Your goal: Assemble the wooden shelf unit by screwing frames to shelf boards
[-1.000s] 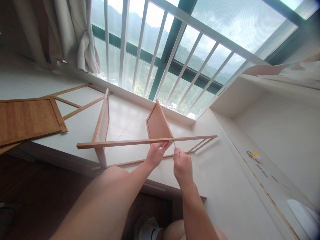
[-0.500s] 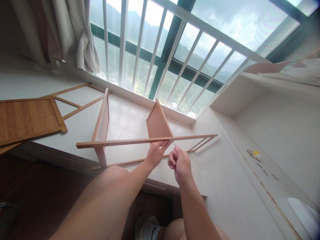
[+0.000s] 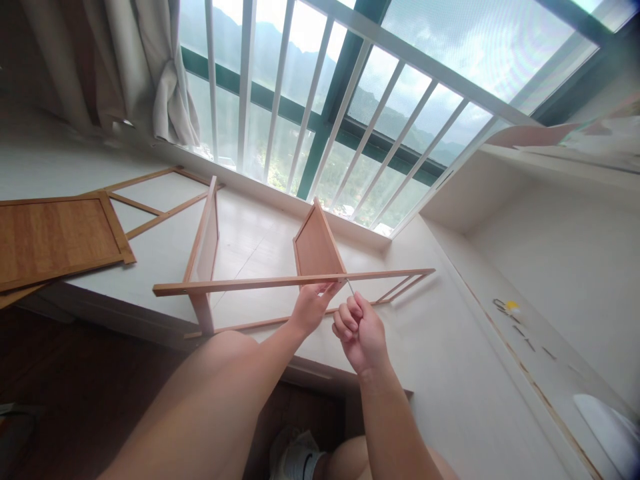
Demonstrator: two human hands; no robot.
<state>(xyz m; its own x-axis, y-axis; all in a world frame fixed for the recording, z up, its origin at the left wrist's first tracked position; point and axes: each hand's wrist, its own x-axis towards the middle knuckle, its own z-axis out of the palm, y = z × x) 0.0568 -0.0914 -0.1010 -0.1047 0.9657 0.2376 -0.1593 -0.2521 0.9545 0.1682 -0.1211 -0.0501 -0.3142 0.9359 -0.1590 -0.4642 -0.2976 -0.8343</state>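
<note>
A wooden shelf frame (image 3: 260, 282) lies on its side on the white sill, with one shelf panel (image 3: 320, 243) standing up at its middle and another panel (image 3: 203, 240) near its left end. My left hand (image 3: 311, 307) grips the frame's near rail under the joint with the middle panel. Just right of it, my right hand (image 3: 361, 328) is closed around a thin metal hex key (image 3: 350, 287). The key's tip meets the rail at that joint; the rest of it is hidden in my fingers.
Wooden panels (image 3: 60, 233) and an open wooden frame (image 3: 145, 212) lie at the left. Small hardware pieces (image 3: 507, 307) rest on the white surface at right. White bars (image 3: 280, 100) stand before the window, beside a grey curtain (image 3: 170, 80). The sill drops off in front of my knees.
My right hand has turned at the wrist, showing more of its curled fingers, while still on the hex key. My left hand and the frame have stayed in place.
</note>
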